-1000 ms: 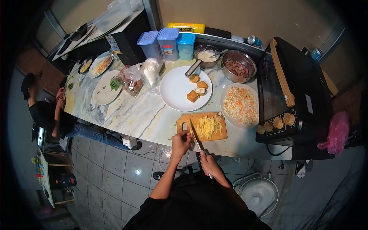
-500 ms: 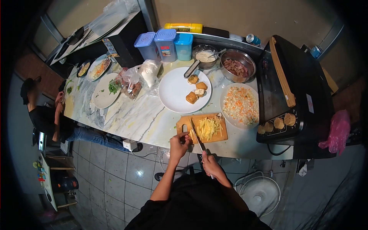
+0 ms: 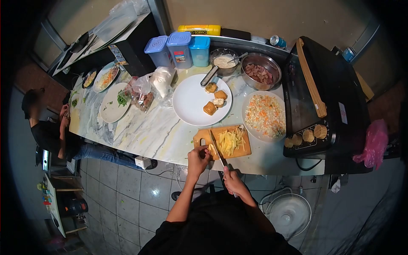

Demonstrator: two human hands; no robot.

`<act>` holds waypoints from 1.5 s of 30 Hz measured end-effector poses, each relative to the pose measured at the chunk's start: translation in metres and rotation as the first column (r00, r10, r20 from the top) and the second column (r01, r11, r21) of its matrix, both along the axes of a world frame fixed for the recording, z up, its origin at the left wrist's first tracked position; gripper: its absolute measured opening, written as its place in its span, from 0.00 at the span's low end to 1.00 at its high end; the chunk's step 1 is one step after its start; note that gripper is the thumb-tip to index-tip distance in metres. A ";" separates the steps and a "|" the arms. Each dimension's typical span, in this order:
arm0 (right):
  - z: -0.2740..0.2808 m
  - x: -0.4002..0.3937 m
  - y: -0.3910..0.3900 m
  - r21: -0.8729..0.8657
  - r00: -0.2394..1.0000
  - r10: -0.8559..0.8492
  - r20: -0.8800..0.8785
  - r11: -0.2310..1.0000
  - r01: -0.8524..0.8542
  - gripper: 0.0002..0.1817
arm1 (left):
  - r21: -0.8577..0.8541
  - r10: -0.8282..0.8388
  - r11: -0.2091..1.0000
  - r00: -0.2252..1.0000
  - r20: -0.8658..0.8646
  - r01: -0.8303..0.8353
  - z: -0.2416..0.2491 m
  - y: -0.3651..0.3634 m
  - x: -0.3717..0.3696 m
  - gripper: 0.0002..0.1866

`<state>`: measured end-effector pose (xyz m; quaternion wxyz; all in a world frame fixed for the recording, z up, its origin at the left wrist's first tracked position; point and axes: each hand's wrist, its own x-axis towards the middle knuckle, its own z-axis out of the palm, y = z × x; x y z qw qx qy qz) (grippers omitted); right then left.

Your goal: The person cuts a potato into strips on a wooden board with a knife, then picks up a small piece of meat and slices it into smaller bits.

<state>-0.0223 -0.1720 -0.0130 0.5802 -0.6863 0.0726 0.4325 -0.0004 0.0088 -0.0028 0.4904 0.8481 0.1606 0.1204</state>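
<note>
My right hand (image 3: 233, 180) is closed round the handle of a knife (image 3: 220, 155), whose blade points away from me over the wooden cutting board (image 3: 242, 151). At the board's left end my left hand (image 3: 199, 160) pinches a small pale yellow piece (image 3: 211, 149) beside the blade. Thin pale yellow strips (image 3: 230, 142) lie in a pile to the right of the knife. Behind the board, a large white plate (image 3: 187, 100) bears several browned pieces (image 3: 210, 108) and a grey-handled utensil (image 3: 209, 75).
To the right stand a plate of chopped vegetables (image 3: 265, 114), a metal bowl of meat (image 3: 259, 74) and a black appliance (image 3: 331, 102). Lidded containers (image 3: 180, 51) stand at the back, near plastic bags (image 3: 162, 80). Another person (image 3: 51, 136) is at the far left.
The view has shifted slightly, so the counter items appear a little further left. Both hands keep nearly the same pose, with the knife still at the piece.
</note>
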 end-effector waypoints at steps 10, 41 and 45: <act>-0.004 0.002 0.003 -0.002 0.999 0.021 0.049 1.000 -0.021 0.31 | -0.006 -0.050 0.999 0.999 -0.010 0.050 0.006 0.001 0.001 0.15; -0.010 0.002 0.000 -0.123 0.968 0.064 0.244 0.992 -0.035 0.33 | 0.042 -0.016 0.999 1.000 0.002 0.016 0.004 -0.001 -0.006 0.13; -0.010 0.002 0.000 -0.136 0.965 0.104 0.242 0.988 -0.072 0.34 | 0.021 -0.002 1.000 1.000 -0.014 0.002 0.005 -0.002 -0.006 0.12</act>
